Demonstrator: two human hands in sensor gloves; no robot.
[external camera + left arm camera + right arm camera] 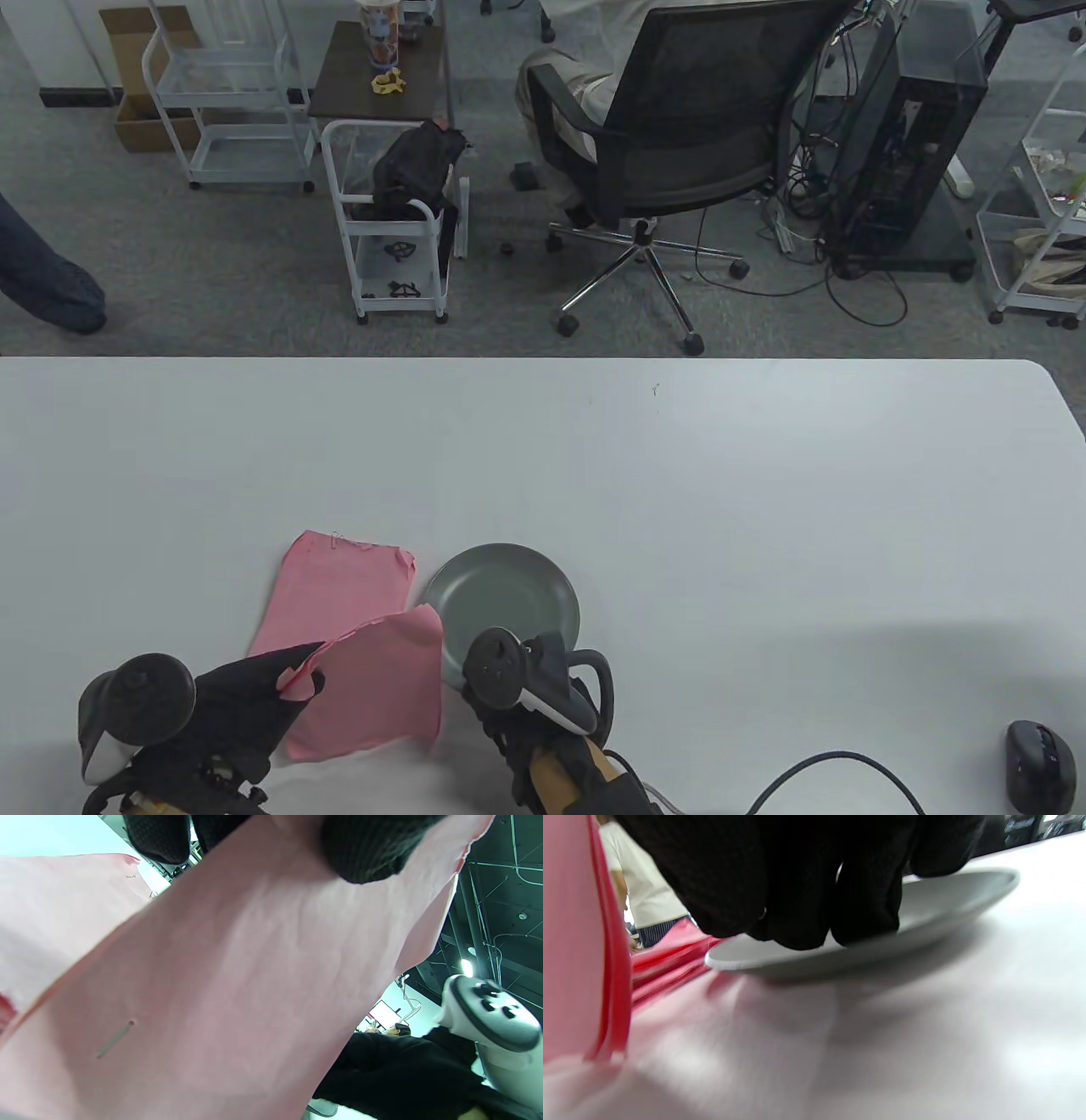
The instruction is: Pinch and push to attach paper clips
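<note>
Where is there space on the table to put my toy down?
The white table is bare beyond the round grey plate and between it and the black computer mouse. It is crowded near the pink paper sheets, left hand and right hand.

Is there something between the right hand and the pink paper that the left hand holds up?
Nothing visible. The right hand is at the near rim of the grey plate, and the pink paper hangs just beside it from the left hand.

Just left of the grey plate [509, 598] lie pink paper sheets [348, 594] (a small clip [342, 539] on their far edge), the left hand [246, 705] pinching the lifted nearer sheet [373, 688], the right hand [543, 713] at the plate's near rim.
</note>
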